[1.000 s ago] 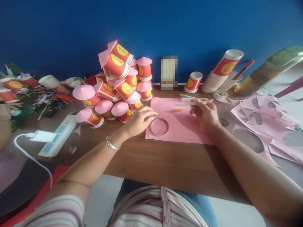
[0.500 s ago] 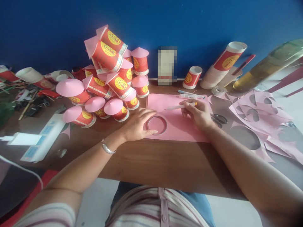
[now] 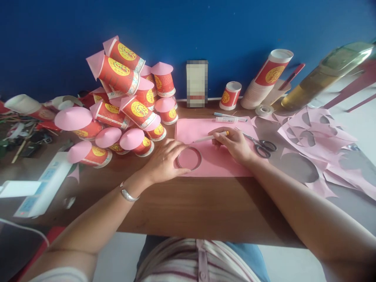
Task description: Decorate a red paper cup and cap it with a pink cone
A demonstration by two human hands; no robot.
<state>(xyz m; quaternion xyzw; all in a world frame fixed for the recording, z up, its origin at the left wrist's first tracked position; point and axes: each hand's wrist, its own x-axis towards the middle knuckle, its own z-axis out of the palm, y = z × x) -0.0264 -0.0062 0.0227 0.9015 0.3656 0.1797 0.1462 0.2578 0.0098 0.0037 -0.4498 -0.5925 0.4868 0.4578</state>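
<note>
A thin round ring [image 3: 201, 158] lies flat on a pink paper sheet [image 3: 226, 162], near its front left corner. My left hand [image 3: 167, 159] grips the ring's left side between thumb and fingers, pressing it to the sheet. Between the fingers of my right hand [image 3: 233, 144] is a white pen [image 3: 205, 138] with a yellow end. Its tip points left, close to the ring's upper edge; whether it touches the paper I cannot tell. Black-handled scissors [image 3: 266, 148] lie just right of my right hand, partly on the sheet.
Red paper cups with pink cone tops [image 3: 138, 111] are piled at the left. Two more pens [image 3: 226, 119] lie at the sheet's back edge. Behind stand a single cup [image 3: 230, 96], a leaning cup stack [image 3: 266, 80] and a tape roll [image 3: 264, 110]. Cut pink scraps [image 3: 320, 133] cover the right side.
My right hand has brought the pen down and left, its tip now nearer the ring. More of the scissors shows. The whole view has shifted slightly; my left hand stays on the ring.
</note>
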